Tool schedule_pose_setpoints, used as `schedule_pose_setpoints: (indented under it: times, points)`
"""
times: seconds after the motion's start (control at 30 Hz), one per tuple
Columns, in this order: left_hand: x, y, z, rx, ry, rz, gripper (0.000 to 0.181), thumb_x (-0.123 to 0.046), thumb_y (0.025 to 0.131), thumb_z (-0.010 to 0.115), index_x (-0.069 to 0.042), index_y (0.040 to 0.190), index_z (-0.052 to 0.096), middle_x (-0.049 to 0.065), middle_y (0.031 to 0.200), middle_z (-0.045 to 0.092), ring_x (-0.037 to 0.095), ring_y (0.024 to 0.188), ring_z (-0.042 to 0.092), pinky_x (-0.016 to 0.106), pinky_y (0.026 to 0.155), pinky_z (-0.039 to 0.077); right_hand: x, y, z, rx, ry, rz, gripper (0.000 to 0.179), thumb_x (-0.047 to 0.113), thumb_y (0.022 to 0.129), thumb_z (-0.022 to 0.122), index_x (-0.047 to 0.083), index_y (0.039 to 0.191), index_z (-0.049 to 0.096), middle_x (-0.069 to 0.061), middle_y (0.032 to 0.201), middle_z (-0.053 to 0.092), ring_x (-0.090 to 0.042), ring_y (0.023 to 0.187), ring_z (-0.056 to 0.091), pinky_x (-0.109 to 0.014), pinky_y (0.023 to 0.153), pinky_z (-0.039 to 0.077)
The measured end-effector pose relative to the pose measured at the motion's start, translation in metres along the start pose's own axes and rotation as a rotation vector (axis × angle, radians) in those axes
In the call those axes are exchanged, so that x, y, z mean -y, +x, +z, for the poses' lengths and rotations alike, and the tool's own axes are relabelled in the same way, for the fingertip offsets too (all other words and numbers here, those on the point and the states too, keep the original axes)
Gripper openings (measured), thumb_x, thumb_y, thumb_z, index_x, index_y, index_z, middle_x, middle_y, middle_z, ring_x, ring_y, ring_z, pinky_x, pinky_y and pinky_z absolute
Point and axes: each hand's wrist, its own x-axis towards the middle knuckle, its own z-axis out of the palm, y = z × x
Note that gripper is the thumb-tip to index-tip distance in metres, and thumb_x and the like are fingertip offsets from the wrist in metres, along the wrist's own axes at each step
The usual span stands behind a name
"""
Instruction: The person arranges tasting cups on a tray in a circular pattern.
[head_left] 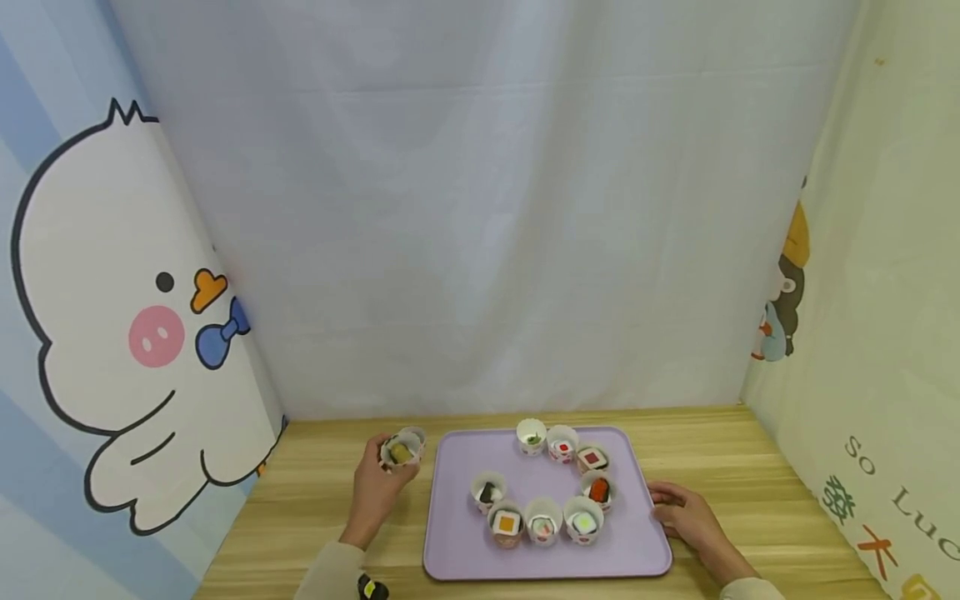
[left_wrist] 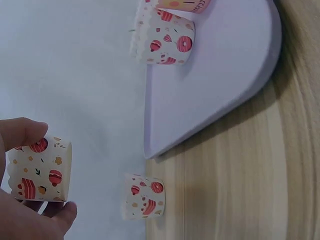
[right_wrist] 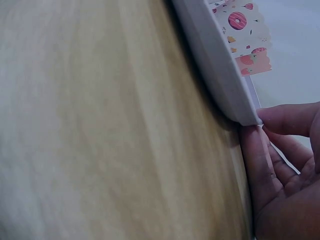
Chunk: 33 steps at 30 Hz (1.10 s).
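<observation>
My left hand [head_left: 378, 492] grips a paper baking cup [left_wrist: 42, 170] printed with cakes and donuts, raised to the left of the lilac tray [head_left: 457, 558]. A greenish-yellow piece [head_left: 401, 453] with a dark band lies inside that cup. Behind it, a second printed cup [left_wrist: 145, 196] stands on the wooden table, mostly hidden by the held one in the head view. At the tray's right rim, my right hand [head_left: 686, 517] pinches the edge between thumb and fingers [right_wrist: 287, 119].
Several paper cups stand on the tray in a curved line, among them ones with a red piece [head_left: 598, 490], an orange-topped piece [head_left: 507, 523] and a dark piece [head_left: 487, 492]. A white curtain [head_left: 487, 250] hangs behind the wooden table [head_left: 300, 492], with printed cloths at both sides.
</observation>
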Motion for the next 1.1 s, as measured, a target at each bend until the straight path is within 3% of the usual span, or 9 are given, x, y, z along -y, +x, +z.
schedule_pose_setpoints:
  times: [0.37,0.63,0.83,1.1]
  points:
    - [-0.017,0.011,0.018,0.065,-0.018,0.022,0.060,-0.013,0.082,0.074,-0.008,0.135,0.047,0.019,0.119,0.062,0.026,0.100,0.060,0.030,0.075,0.050,0.001,0.000,0.000,-0.008,0.006,0.009,0.054,-0.003,0.081,0.065,-0.007,0.133,0.054,-0.014,0.111,0.067,-0.012,0.084,0.063,-0.031,0.067,0.056]
    - [-0.020,0.023,0.038,0.080,0.013,0.074,0.064,-0.010,0.077,0.078,-0.002,0.134,0.049,0.020,0.117,0.064,0.026,0.098,0.060,0.029,0.076,0.049,0.000,0.000,0.000,-0.017,-0.017,0.014,0.053,-0.002,0.080,0.066,-0.006,0.132,0.056,-0.013,0.111,0.067,-0.011,0.083,0.063,-0.032,0.067,0.056]
    - [-0.021,0.031,0.052,0.102,0.036,0.044,0.065,-0.012,0.077,0.079,-0.004,0.134,0.049,0.018,0.118,0.064,0.021,0.087,0.058,0.028,0.069,0.047,-0.001,0.001,0.001,-0.018,-0.015,0.014,0.053,-0.002,0.081,0.066,-0.006,0.132,0.055,-0.013,0.110,0.067,-0.011,0.083,0.063,-0.032,0.068,0.057]
    - [-0.023,0.035,0.079,0.168,-0.002,0.014,0.064,-0.013,0.079,0.078,-0.007,0.135,0.047,0.016,0.114,0.064,0.018,0.078,0.056,0.030,0.064,0.046,-0.003,0.003,0.001,-0.026,-0.019,0.008,0.052,-0.002,0.081,0.066,-0.006,0.132,0.056,-0.014,0.111,0.067,-0.013,0.084,0.063,-0.033,0.067,0.057]
